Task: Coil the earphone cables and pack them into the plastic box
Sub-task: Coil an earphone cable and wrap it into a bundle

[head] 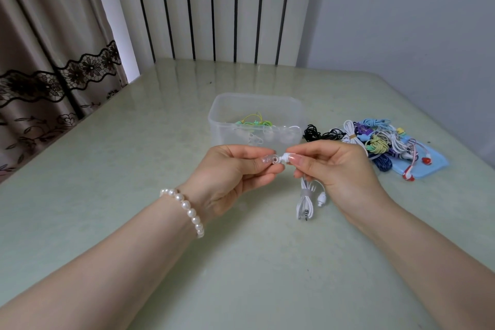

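hands meet above the table [134, 142]: left hand [227, 177] and right hand [334, 166] both pinch one white earbud [281, 159] between fingertips. its coiled cable [305, 201] hangs below the right hand. box [255, 120] sits just behind, holding green earphones [254, 120]. pile [380, 142] of coiled earphones lies right of it.

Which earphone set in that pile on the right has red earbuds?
The pink-cabled set at the pile's near right edge, lying on the blue pouch; its red earbuds stand out, the other bundles show none.
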{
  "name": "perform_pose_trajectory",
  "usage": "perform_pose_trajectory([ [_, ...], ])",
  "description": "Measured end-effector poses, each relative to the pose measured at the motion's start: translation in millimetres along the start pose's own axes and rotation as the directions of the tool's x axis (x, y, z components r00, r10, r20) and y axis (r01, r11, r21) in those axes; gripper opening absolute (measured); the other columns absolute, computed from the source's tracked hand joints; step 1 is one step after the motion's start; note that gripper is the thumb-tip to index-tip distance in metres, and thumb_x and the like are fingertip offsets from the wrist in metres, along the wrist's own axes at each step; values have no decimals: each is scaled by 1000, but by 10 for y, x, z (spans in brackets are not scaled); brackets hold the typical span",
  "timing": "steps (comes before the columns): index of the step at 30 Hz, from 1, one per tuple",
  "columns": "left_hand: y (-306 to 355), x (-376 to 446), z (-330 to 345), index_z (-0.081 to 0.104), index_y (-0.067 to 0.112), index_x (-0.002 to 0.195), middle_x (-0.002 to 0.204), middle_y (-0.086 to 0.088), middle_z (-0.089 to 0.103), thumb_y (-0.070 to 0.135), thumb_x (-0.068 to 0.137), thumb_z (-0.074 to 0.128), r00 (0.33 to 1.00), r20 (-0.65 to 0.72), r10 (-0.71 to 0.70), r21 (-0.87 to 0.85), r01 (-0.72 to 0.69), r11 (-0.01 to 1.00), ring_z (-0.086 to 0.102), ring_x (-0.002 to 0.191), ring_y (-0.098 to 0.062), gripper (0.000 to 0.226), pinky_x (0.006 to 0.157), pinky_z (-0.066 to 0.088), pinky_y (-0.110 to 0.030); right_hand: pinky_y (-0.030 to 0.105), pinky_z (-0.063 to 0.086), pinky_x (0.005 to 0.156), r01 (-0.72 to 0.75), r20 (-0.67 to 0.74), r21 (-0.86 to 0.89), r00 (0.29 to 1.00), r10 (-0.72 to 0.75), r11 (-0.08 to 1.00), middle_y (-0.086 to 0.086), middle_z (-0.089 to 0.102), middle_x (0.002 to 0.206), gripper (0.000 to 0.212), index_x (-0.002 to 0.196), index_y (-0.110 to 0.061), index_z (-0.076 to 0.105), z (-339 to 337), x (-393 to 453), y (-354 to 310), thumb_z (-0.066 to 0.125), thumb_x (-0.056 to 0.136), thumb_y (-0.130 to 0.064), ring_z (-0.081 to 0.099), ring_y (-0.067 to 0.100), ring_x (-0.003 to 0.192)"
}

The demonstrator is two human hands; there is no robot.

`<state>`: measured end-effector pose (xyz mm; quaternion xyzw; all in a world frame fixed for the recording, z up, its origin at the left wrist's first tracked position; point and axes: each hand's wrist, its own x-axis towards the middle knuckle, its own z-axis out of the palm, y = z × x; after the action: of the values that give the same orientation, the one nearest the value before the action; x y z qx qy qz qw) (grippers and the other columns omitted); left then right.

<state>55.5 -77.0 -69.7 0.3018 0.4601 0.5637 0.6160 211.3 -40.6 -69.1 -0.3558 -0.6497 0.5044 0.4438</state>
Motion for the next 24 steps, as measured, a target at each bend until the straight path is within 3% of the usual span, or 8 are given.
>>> perform_pose_trajectory([
  [6,-17,-16,-1,64,-3,79,67,-11,70,-12,77,58,998,-17,56,74,-54,996,70,62,-16,11,62,58,-23,13,46,53,62,-20,-99,998,-64,993,-9,64,52,16,74,-12,68,29,-6,7,67,75,3,55,4,46],
  [11,-24,-12,5,65,-3,77,66,-10,70,-13,76,59,995,-34,94,102,-90,991,70,63,-17,11,61,58,-22,10,42,47,82,-28,-86,996,-85,993,-10,63,50,12,78,-9,68,22,-15,-5,66,76,3,55,3,45],
  [17,-28,-19,15,65,-3,77,66,-10,70,-13,77,58,994,-17,108,128,-105,986,69,62,-16,12,61,58,-22,15,46,52,95,8,-106,995,-95,990,-8,62,49,11,76,-7,68,24,-16,14,66,76,4,55,5,46],
  [24,-44,-15,3,65,-3,80,68,-10,71,-13,79,56,993,2,115,136,-114,984,70,63,-16,13,63,58,-23,11,42,50,87,-23,-117,996,-90,989,-8,64,51,13,73,-8,68,33,-3,38,67,75,5,59,7,46],
])
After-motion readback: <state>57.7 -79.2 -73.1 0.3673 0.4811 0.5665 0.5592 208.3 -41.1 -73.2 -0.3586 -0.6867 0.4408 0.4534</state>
